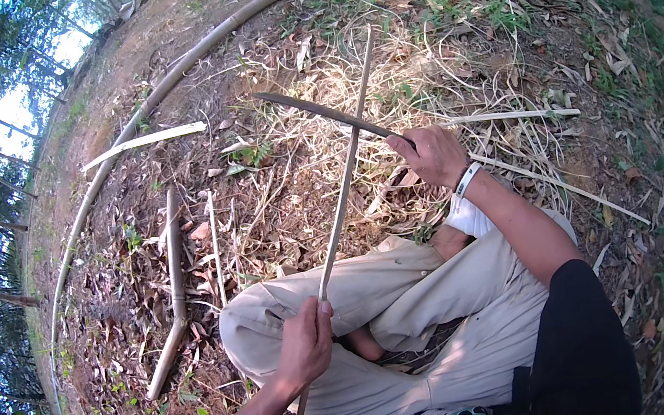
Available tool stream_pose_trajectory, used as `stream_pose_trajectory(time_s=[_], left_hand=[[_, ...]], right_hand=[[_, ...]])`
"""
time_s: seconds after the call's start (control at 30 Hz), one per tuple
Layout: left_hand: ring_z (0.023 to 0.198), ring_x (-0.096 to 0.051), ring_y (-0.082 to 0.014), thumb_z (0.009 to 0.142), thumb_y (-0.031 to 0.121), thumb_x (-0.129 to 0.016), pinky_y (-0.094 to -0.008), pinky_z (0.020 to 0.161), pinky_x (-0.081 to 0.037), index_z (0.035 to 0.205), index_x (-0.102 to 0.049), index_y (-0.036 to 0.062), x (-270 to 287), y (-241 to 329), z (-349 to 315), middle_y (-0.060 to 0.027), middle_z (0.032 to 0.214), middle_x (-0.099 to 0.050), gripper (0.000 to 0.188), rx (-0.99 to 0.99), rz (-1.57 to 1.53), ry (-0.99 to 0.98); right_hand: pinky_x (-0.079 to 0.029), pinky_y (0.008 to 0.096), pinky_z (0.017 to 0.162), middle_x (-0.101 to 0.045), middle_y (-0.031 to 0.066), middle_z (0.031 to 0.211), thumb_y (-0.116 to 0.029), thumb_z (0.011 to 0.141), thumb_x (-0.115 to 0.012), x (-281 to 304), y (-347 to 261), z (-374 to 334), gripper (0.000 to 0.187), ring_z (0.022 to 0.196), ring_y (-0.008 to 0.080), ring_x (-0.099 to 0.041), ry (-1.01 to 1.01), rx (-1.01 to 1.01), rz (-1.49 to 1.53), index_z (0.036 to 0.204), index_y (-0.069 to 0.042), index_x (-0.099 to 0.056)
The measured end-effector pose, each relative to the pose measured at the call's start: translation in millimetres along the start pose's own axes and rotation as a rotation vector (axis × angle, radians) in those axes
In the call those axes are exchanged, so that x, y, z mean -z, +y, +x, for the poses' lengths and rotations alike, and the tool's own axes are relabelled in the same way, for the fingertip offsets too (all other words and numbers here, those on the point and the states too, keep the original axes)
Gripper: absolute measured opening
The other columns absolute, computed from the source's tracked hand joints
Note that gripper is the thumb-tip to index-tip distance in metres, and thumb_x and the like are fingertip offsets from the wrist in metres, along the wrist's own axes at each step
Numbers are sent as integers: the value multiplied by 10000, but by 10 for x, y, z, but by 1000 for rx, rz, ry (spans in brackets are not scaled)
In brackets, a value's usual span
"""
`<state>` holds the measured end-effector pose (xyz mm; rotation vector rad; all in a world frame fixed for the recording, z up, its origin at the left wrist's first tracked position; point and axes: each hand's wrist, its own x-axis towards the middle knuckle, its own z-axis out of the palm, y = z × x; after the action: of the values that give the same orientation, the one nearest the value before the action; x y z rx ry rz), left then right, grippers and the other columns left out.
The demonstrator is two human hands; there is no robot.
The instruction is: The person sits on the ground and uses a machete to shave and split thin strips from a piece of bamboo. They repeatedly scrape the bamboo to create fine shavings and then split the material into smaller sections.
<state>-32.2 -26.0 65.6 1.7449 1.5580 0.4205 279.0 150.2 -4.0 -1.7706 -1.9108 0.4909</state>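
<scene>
The strip [340,219] slanted from near left to far right, your left hand [307,343] clasped round its near part, most of its length beyond. Your right hand [437,160], nearer the far end, gripped the knife [310,109], which crossed the strip, pointing far left.

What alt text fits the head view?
A person sitting cross-legged outdoors holds a long pale strip in the left grip and a dark blade in the right grip, the two crossing in view. Pale curled shavings and dry leaves litter the ground.
</scene>
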Motion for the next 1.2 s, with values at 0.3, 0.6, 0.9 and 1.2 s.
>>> stream_pose_trajectory(time_s=[0.3, 0.6, 0.9, 1.2], left_hand=[[488, -502, -261, 1019, 162, -499, -372, 505, -388, 931, -558, 1, 361, -139, -776, -114, 558, -503, 193, 106, -41, 83], [676, -550, -499, 1034, 183, -424, -552, 615, -403, 1042, -510, -22, -20, 261, 723, -284, 730, -584, 223, -114, 12, 234], [636, -563, -502, 1022, 139, -427, -586, 570, -404, 1070, -437, -46, -260, 147, 884, -297, 665, -568, 192, -266, 261, 297], [636, -556, -504, 1021, 139, -440, -591, 577, -389, 1006, -433, -39, 80, 206, 356, -296, 655, -561, 178, -244, 292, 237]], right_hand=[[-504, 506, 647, -632, 210, 628, -612, 961, -435, 85, -84, 62, 663, 651, 405, -647, -2, 13, 83, 753, -30, -677], [-475, 485, 514, -603, 153, 577, -516, 965, -501, -146, -983, -649, 497, 564, 376, -628, -113, 401, 155, 779, -73, -630], [-479, 438, 492, -597, 127, 563, -589, 940, -491, -274, -666, -524, 547, 521, 335, -622, 1, 447, 68, 708, -108, -614], [-449, 436, 497, -582, 119, 587, -604, 914, -524, -278, -492, -439, 565, 535, 330, -607, 138, 589, 46, 693, -84, -550]])
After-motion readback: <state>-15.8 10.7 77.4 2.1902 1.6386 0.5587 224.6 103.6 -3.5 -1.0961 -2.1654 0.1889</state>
